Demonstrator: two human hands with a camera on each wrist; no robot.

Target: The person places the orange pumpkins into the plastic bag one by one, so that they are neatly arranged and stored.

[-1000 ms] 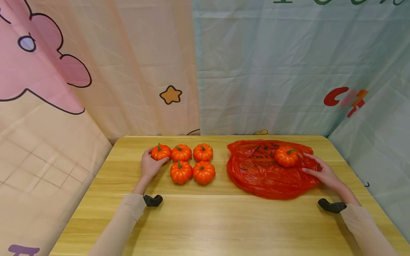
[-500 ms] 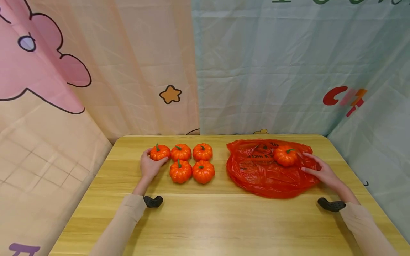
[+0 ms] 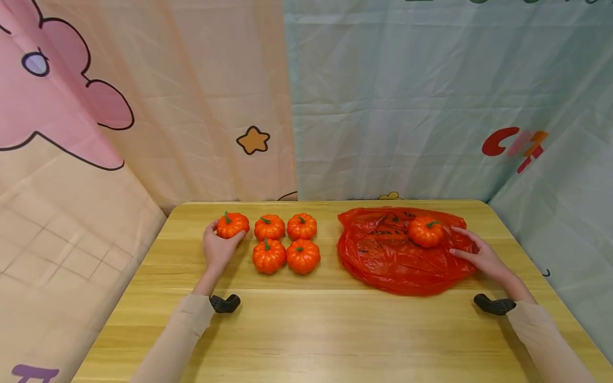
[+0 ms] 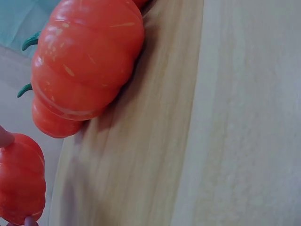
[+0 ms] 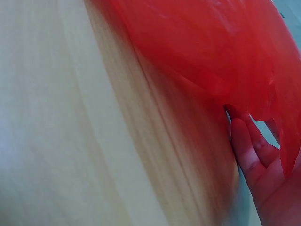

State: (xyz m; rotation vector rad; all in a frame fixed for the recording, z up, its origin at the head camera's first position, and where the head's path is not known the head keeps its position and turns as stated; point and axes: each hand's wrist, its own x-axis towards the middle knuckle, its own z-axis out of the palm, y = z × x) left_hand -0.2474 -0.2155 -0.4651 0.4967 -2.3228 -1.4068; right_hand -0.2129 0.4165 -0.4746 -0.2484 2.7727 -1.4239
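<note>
In the head view my left hand (image 3: 221, 249) grips a small orange pumpkin (image 3: 232, 226) with a green stem, fingers on its far left side and thumb on its near right side. The left wrist view shows this held pumpkin (image 4: 22, 181) at the lower left, with fingertips at its top and bottom. My right hand (image 3: 482, 259) rests at the right end of a crumpled red plastic bag (image 3: 383, 266), thumb and fingers spread apart. Close up, the red bag (image 5: 211, 52) partly covers that hand (image 5: 273, 179). Another pumpkin (image 3: 425, 232) is at the bag, left of my right fingertips.
Several more pumpkins stand in two rows right of my left hand, among them a back one (image 3: 270, 227) and a front one (image 3: 303, 256). The wooden table (image 3: 335, 335) meets printed curtains (image 3: 431, 106) at its back and sides.
My left hand has shifted slightly left with its pumpkin, opening a gap to the neighbouring one. The right hand and bag hold nearly the same place.
</note>
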